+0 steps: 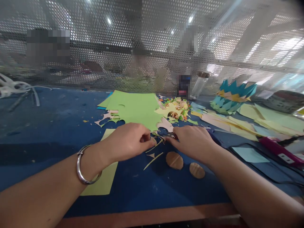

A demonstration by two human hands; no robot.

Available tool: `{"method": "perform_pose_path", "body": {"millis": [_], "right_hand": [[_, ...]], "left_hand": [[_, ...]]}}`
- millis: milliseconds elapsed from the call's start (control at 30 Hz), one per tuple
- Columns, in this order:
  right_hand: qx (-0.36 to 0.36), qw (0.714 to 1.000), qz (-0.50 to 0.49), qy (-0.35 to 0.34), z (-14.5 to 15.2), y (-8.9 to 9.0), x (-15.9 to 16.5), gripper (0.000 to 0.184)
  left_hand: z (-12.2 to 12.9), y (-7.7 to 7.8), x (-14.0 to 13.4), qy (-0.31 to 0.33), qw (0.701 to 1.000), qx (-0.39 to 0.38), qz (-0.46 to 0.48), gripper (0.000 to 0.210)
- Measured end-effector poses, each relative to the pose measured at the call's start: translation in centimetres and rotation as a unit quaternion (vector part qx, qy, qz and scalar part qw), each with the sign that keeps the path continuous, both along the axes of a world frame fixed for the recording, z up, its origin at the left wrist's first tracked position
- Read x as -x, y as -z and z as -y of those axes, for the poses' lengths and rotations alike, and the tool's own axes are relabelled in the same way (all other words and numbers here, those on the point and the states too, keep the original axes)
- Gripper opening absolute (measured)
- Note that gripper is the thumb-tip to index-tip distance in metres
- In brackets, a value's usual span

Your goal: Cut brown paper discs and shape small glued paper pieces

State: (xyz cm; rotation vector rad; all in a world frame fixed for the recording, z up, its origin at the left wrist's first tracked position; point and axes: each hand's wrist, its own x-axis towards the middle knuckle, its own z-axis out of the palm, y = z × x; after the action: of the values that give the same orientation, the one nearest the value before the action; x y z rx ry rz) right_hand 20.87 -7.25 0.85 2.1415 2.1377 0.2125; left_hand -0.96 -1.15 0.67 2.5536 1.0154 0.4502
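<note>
My left hand [129,141], a silver bangle on its wrist, is curled with thumb and fingertips together beside thin paper strips [154,161]. What sits between those fingertips is too small to make out. Opposite it, my right hand [193,141] is closed around something small and dark, mostly hidden by the fingers. Green paper [140,109] with scalloped cut edges lies just beyond both hands. Below the right hand are two brown oval pieces, a larger one [174,160] and a smaller one [197,170]. A pale yellow-green sheet [102,182] lies partly under my left forearm.
A heap of paper scraps [177,109] lies behind the hands. At the right are a teal-and-yellow folded paper piece [234,95], layered paper sheets [268,117], a magenta power strip [280,152] and black cables. A clear bottle [200,85] stands near the perforated metal screen [152,69].
</note>
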Motion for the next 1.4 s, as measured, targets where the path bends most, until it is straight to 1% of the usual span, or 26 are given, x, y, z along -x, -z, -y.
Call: {"method": "perform_pose_path", "body": {"millis": [67, 167, 233, 333, 400, 467, 533, 567, 633, 700, 800, 1033, 1133, 1267, 1400], "right_hand": [[0.001, 1.0, 0.003, 0.002, 0.1, 0.0, 0.1, 0.045], [0.005, 1.0, 0.013, -0.001, 0.3, 0.0, 0.4, 0.043], [0.009, 1.0, 0.018, -0.003, 0.5, -0.1, 0.6, 0.042], [0.012, 1.0, 0.022, -0.004, 0.8, -0.2, 0.9, 0.039], [0.009, 1.0, 0.024, -0.006, 0.9, -0.2, 0.9, 0.037], [-0.007, 1.0, 0.021, -0.006, 0.9, -0.3, 0.9, 0.037], [-0.04, 0.999, -0.012, -0.011, 0.8, -0.4, 0.8, 0.036], [-0.059, 0.997, -0.047, -0.019, 0.7, -0.5, 0.8, 0.035], [-0.095, 0.983, -0.149, -0.051, 0.6, -0.6, 0.8, 0.033], [-0.119, 0.956, -0.254, -0.09, 0.6, -0.6, 0.9, 0.031], [-0.131, 0.922, -0.342, -0.122, 0.6, -0.4, 1.0, 0.033], [-0.117, 0.881, -0.437, -0.138, 0.3, 0.2, 1.0, 0.027], [-0.111, 0.867, -0.464, -0.143, 0.3, 0.2, 1.1, 0.026], [-0.112, 0.862, -0.472, -0.148, 0.2, 0.2, 1.0, 0.025], [-0.125, 0.866, -0.459, -0.157, 0.1, 0.4, 0.8, 0.021]], "left_hand": [[0.0, 0.4, -0.4, -0.01, 0.999, -0.003, 0.033, 0.025], [-0.1, 0.8, -0.9, 0.01, 0.999, -0.006, 0.03, 0.019], [-0.1, 0.8, -1.0, 0.017, 0.999, -0.018, 0.026, 0.021], [-0.2, 0.7, -0.8, 0.011, 0.998, -0.028, 0.052, 0.019], [-0.2, 0.5, -0.7, 0.001, 0.995, -0.024, 0.098, 0.017], [-0.2, 0.4, -0.7, -0.013, 0.985, -0.006, 0.169, 0.014], [-0.2, 0.3, -0.9, -0.023, 0.968, 0.039, 0.245, 0.011], [-0.1, 0.3, -1.0, -0.025, 0.957, 0.067, 0.281, 0.011], [-0.1, 0.4, -1.2, -0.03, 0.932, 0.117, 0.343, 0.014], [-0.1, 0.6, -1.4, -0.038, 0.912, 0.14, 0.384, 0.016], [-0.1, 1.1, -1.5, -0.041, 0.899, 0.157, 0.408, 0.016], [0.2, 1.4, -1.8, -0.026, 0.883, 0.193, 0.427, 0.017], [0.2, 1.4, -1.9, -0.02, 0.867, 0.224, 0.444, 0.018], [0.2, 1.3, -2.1, -0.005, 0.845, 0.273, 0.459, 0.02], [0.2, 1.2, -2.2, 0.006, 0.845, 0.291, 0.448, 0.026]]}}
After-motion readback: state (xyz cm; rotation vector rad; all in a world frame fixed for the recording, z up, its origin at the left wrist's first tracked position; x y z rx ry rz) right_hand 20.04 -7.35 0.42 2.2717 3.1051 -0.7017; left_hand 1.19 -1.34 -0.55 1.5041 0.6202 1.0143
